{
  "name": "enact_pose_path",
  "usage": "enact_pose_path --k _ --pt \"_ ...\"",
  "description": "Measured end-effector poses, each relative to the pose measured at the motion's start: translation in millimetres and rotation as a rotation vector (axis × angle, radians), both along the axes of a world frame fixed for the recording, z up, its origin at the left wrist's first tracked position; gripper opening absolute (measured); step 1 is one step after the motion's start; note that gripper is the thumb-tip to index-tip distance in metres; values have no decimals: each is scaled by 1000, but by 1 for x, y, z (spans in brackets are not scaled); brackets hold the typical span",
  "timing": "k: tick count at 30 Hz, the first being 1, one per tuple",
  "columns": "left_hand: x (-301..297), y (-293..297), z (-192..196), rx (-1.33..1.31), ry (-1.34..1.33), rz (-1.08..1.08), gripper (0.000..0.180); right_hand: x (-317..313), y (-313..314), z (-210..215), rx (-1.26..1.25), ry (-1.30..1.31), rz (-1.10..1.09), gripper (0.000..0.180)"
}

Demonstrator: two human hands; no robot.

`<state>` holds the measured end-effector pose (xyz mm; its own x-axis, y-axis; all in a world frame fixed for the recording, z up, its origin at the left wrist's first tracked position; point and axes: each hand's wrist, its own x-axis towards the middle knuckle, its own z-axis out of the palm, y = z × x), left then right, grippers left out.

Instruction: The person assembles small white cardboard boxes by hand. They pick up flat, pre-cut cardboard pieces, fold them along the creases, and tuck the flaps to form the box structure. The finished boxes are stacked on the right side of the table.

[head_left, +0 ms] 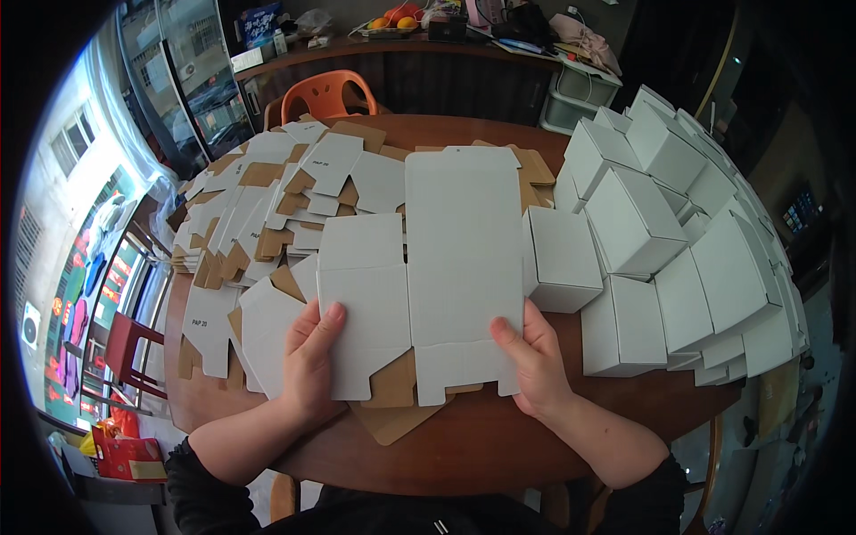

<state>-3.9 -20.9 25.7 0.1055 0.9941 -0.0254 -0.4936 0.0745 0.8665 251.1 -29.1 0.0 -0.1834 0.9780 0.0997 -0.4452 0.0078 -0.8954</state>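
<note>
Between my hands is a flattened white cardboard box [464, 259], its brown inner side showing at the lower flaps. My left hand [310, 357] grips its left edge, thumb on the white face and fingers behind. At the right edge my right hand [532, 361] holds it the same way, thumb in front. The box is unfolded into two upright panels with a crease between them, the right one taller. Under and left of it lie more flat box blanks [259, 330], partly covered by my left hand and the held piece.
Flat white-and-brown blanks [267, 192] are heaped on the wooden table [499, 446] at the left. Folded white boxes [637, 223] are piled high at the right. Beyond the table stand an orange chair [328, 94] and a cluttered counter [383, 45]; a red stool [134, 352] is at the left.
</note>
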Motion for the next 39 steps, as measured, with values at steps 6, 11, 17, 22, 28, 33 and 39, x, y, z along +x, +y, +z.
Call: enact_pose_path --k 6,11,17,22,28,33,39 --pt "-2 -1 3 15 -52 -42 30 -1 -2 5 35 -23 -29 35" --pt "6 2 -1 223 99 38 54 0 -4 2 150 -85 -217 32" --pt "-1 1 -7 465 312 -127 82 1 -13 4 365 -214 -326 42" --pt "12 -10 -6 679 252 -467 79 -4 -13 4 787 -626 186 88" --pt "-18 -20 -28 368 352 -778 72 -14 -17 8 940 -1035 334 89" --pt "-25 -21 -33 95 327 -671 68 -9 -15 11 919 -1159 215 79" --pt "-12 -27 -13 43 40 -368 57 -7 -13 13 790 -1034 -121 74"
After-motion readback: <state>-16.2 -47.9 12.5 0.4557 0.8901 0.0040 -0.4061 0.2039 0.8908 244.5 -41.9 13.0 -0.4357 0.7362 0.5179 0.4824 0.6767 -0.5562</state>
